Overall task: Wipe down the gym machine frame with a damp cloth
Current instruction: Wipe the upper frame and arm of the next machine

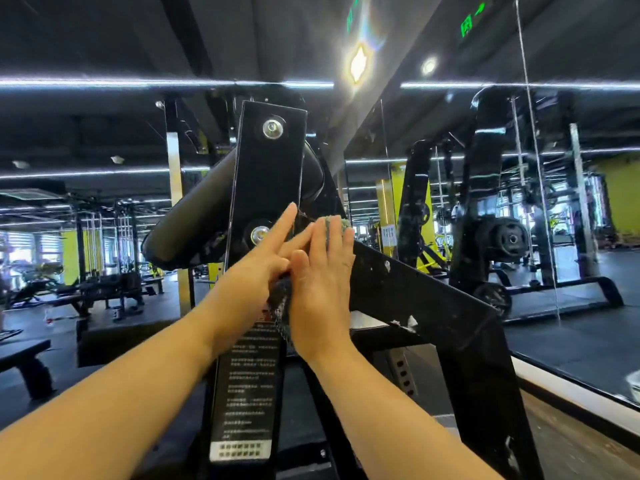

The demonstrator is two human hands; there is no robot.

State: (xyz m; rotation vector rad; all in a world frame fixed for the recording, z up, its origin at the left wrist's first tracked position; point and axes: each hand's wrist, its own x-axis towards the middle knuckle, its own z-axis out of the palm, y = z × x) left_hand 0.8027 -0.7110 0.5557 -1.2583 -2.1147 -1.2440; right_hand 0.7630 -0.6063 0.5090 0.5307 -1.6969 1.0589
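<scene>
mirrored gym walls behind a black machine frame (433, 306). our right hand (322, 282) lies flat, fingers straight, pressing the cloth (334, 224) onto the slanted beam beside the bolt (260, 233) — the left hand (256, 268) reaches alongside, its grip we cannot tell. we'd keep even pressure, working round the bolt.

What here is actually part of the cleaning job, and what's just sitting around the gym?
Part of the job:
- cloth, pressed under the right hand
- left hand, touching the frame
- black machine frame

Just sitting around:
- roller pad
- bench
- wall mirror
</scene>
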